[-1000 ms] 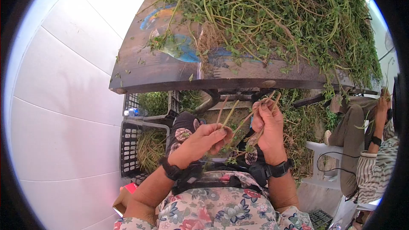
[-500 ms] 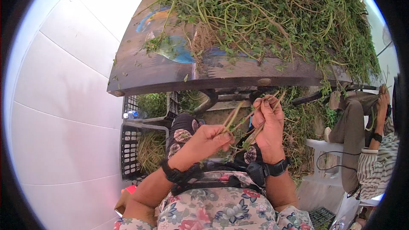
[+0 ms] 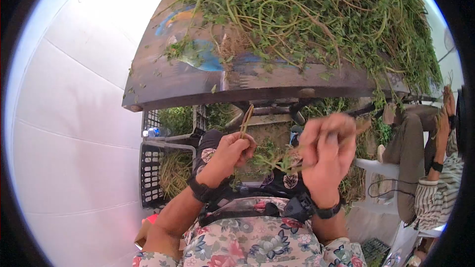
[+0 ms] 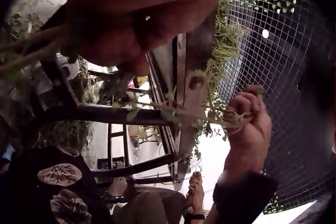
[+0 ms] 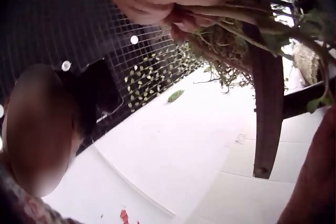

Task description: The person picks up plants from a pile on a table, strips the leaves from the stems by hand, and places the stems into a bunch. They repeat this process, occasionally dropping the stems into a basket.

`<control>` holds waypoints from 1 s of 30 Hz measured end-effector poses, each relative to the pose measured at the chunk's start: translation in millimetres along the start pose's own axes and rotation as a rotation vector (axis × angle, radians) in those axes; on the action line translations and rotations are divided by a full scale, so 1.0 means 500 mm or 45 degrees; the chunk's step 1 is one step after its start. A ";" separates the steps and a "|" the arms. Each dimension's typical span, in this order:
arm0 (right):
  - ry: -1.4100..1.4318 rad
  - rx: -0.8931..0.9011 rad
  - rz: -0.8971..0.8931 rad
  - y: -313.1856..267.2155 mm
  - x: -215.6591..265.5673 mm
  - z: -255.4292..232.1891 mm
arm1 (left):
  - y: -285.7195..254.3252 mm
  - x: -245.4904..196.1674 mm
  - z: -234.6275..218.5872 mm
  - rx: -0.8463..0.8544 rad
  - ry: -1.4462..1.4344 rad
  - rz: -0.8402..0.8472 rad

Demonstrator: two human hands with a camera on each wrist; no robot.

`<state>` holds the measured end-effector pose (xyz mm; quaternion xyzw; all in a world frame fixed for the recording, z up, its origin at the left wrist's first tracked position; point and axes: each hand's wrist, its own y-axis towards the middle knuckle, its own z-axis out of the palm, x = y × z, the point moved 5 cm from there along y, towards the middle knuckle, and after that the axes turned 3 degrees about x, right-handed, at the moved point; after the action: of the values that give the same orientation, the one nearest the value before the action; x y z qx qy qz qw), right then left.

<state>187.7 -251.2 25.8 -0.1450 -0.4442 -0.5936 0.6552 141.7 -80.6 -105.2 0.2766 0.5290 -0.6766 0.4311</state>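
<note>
My left hand (image 3: 228,154) pinches a few short cut stems (image 3: 247,120) that stick up past its fingers in the head view. To its right my right hand (image 3: 327,154), blurred, grips the ends of a leafy green stem (image 3: 278,162), which trails leftward between the two hands. In the right wrist view the fingers curl over several stems (image 5: 236,14) with small leaves. Just beyond both hands is the wooden table (image 3: 173,88), painted with a parrot and heaped with a large tangled pile of leafy vines (image 3: 316,24).
Below the table's left end stand black plastic crates (image 3: 151,173) with greens and pale stems in them. More plant stalks lie on the floor. On the right another person (image 3: 435,188) in a striped top sits near a white plastic stool (image 3: 378,180). A white wall (image 3: 79,133) rises on the left.
My right hand has swung right and drawn away from the left hand, its stem now stretched between them. The left hand has shifted slightly left and up with its stems.
</note>
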 end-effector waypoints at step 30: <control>0.098 -0.503 0.401 -0.012 -0.133 -0.082 | -0.019 -0.043 0.093 0.180 0.526 0.264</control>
<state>205.7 -239.3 -49.4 -0.3148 -0.2664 -0.5646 0.7150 147.8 -118.0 -69.4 0.4915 0.5261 -0.5932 0.3604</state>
